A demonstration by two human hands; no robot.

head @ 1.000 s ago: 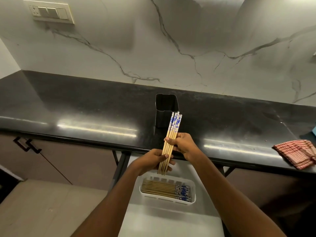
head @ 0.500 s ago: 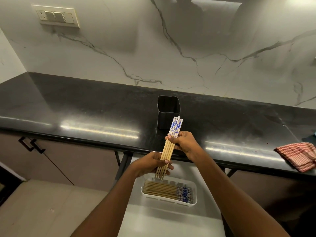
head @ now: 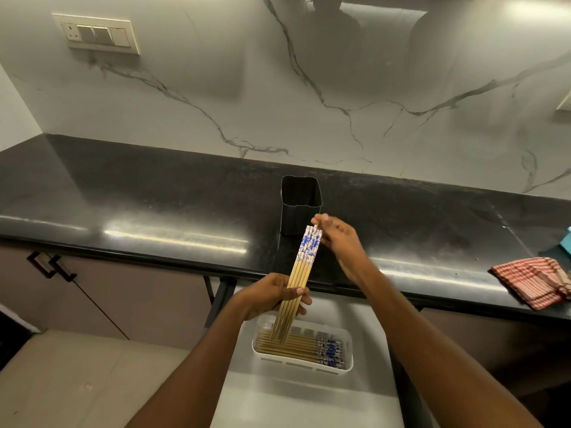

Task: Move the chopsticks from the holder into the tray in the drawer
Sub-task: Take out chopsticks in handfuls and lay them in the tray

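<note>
My left hand grips a bundle of wooden chopsticks with blue-and-white patterned tops, held nearly upright, thin ends pointing down over the white tray. My right hand is open, fingers spread, beside the bundle's patterned tops; whether it touches them is unclear. The tray sits in the open white drawer and holds several more chopsticks lying flat, patterned ends to the right. The black square holder stands on the black counter behind the hands, and no chopsticks show in it.
A red checked cloth lies at the counter's right edge. The black countertop runs across the view under a marble wall with a switch plate. Cabinet doors with black handles are at the lower left.
My right hand has let go of the chopstick bundle and opened beside its tops. The left hand alone now holds the bundle, lower, with its thin ends nearer the tray.
</note>
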